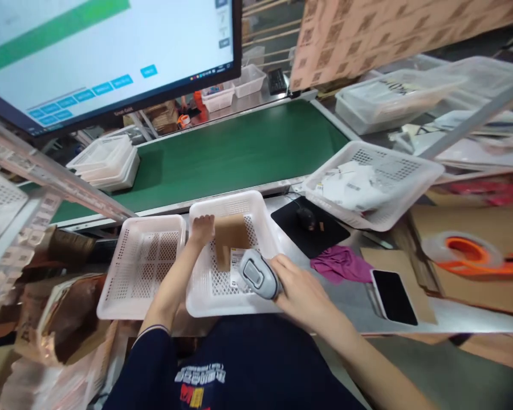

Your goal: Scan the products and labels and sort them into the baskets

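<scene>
A small brown cardboard box (231, 236) with a white label lies in a white perforated basket (205, 296) right in front of me. My left hand (202, 229) grips the box's left edge, fingers curled over it. My right hand (301, 290) is wrapped round a grey handheld barcode scanner (256, 274), whose head points at the box's label from just above the basket.
An empty white basket (141, 267) sits to the left. Behind runs a green conveyor belt (239, 151), under a monitor (102, 51). To the right lie a mouse (306, 218) on a black pad, a magenta cloth (341, 263), a phone (393, 296), a basket of white packets (367, 182) and an orange tape dispenser (474, 256).
</scene>
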{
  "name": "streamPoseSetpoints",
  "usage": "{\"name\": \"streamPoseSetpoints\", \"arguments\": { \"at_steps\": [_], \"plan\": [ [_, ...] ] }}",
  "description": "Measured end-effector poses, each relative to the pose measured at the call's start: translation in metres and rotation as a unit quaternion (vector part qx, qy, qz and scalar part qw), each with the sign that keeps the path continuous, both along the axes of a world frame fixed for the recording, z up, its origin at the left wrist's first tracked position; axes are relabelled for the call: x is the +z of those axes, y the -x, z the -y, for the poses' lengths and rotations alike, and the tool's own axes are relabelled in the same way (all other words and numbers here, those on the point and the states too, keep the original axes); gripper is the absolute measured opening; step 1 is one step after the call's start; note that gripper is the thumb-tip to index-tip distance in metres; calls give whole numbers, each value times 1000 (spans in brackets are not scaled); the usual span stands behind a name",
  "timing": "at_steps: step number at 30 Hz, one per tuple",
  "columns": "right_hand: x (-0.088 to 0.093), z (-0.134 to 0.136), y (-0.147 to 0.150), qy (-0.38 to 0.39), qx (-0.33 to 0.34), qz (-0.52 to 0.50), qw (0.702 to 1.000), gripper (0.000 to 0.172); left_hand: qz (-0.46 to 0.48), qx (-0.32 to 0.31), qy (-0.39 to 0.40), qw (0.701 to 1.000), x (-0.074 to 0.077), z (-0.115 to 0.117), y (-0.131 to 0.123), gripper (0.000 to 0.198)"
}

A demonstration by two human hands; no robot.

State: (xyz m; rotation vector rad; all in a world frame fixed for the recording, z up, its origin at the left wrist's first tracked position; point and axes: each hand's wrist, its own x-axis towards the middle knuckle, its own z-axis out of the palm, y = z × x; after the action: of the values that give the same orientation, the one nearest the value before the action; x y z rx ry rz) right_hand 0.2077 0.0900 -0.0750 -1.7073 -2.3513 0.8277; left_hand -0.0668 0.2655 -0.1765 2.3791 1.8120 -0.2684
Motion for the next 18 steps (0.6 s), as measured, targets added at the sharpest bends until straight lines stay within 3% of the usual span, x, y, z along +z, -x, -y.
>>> {"name": "streamPoseSetpoints", "arguments": {
  "at_steps": [4, 7, 11, 14, 16, 18],
  "plan": [
    [7, -20, 18, 7, 35, 77, 996, 59, 26, -15, -89, 996, 26, 34, -10, 62],
    [11, -28, 36, 7, 74, 102, 992, 53, 43, -33, -121, 991, 44, 59, -13, 64],
    [14, -21, 39, 9, 94, 95, 991, 52, 44, -37, -125, 990, 51, 85, -7, 68],
    [17, -16, 18, 7, 86, 53, 995, 51, 77, -57, -123, 988, 35, 113, 10, 71],
    [21, -26, -8, -17, 44, 41, 998, 42, 134, -80, -117, 981, 12, 130, 27, 76],
    [28, -49, -45, -56, -42, 35, 997, 32, 209, -94, -127, 965, -16, 137, 48, 76]
  ]
}}
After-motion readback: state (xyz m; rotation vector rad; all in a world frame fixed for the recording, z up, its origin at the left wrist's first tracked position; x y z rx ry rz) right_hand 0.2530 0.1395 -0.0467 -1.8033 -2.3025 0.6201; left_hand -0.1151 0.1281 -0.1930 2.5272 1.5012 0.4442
